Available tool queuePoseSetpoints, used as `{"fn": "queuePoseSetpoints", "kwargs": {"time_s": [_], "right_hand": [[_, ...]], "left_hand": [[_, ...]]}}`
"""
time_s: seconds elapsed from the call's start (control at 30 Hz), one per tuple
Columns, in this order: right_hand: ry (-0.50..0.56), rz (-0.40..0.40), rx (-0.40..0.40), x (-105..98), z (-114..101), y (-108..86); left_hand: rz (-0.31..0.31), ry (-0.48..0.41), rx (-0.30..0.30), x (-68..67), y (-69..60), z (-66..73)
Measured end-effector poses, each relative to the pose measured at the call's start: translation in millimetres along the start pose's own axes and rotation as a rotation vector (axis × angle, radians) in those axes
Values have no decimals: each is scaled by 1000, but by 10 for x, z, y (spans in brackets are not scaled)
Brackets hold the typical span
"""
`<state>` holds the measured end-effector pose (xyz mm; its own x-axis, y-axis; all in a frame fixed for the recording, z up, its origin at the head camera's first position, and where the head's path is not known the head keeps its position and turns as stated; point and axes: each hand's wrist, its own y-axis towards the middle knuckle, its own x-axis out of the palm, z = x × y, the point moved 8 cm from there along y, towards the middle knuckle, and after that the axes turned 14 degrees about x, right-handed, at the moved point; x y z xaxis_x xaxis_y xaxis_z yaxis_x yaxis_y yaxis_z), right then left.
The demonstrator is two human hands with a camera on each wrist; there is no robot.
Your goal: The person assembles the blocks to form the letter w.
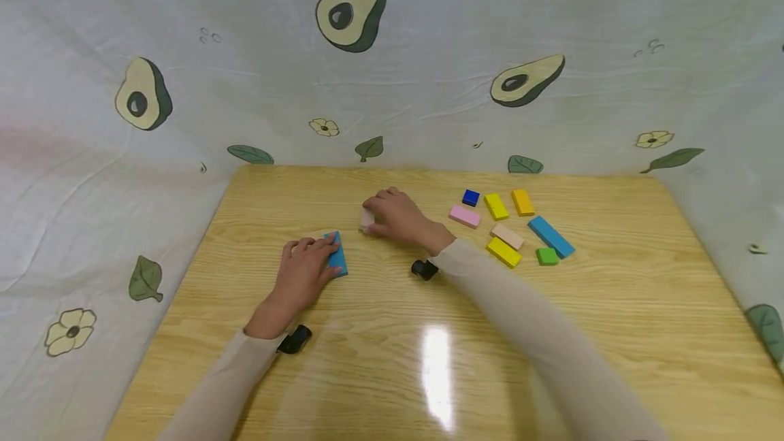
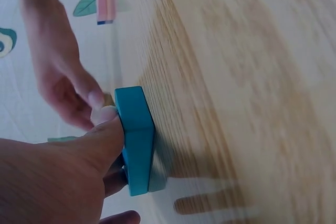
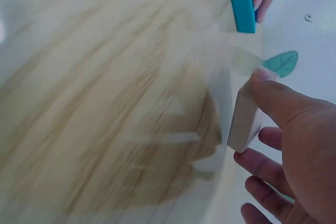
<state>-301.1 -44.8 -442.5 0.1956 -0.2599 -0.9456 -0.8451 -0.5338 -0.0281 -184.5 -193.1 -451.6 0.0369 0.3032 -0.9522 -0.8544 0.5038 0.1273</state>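
Observation:
A blue block [image 1: 340, 261] lies on the left part of the wooden table, and the left hand [image 1: 303, 272] grips it between thumb and fingers. In the left wrist view the thumb of the left hand [image 2: 79, 166] is against one side of the blue block [image 2: 138, 140]. To the right and farther back, the right hand [image 1: 401, 218] pinches a pale block [image 1: 367, 218]. The right wrist view shows the pale block [image 3: 243, 121] between the thumb and fingertips of the right hand [image 3: 299, 145], with the blue block [image 3: 241, 1] beyond it.
Right of the right hand lie several blocks: a dark blue one [image 1: 470, 197], a pink one [image 1: 465, 216], a peach one [image 1: 508, 236], a long blue one [image 1: 551, 237], a green one [image 1: 547, 256], and yellow and orange ones. A patterned cloth [image 1: 429, 87] hangs behind the table [image 1: 380, 359].

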Motion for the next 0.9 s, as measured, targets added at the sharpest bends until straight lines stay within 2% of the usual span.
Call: {"fn": "queuePoseSetpoints", "kwargs": {"time_s": [0.27, 0.43, 0.9], "right_hand": [[13, -33, 71, 116, -182, 254], [1, -36, 89, 177, -272, 341], [-25, -51, 49, 310, -475, 396]], "left_hand": [[-8, 2, 7, 21, 26, 2], [-23, -5, 7, 36, 51, 7], [-13, 3, -7, 27, 8, -12]]}}
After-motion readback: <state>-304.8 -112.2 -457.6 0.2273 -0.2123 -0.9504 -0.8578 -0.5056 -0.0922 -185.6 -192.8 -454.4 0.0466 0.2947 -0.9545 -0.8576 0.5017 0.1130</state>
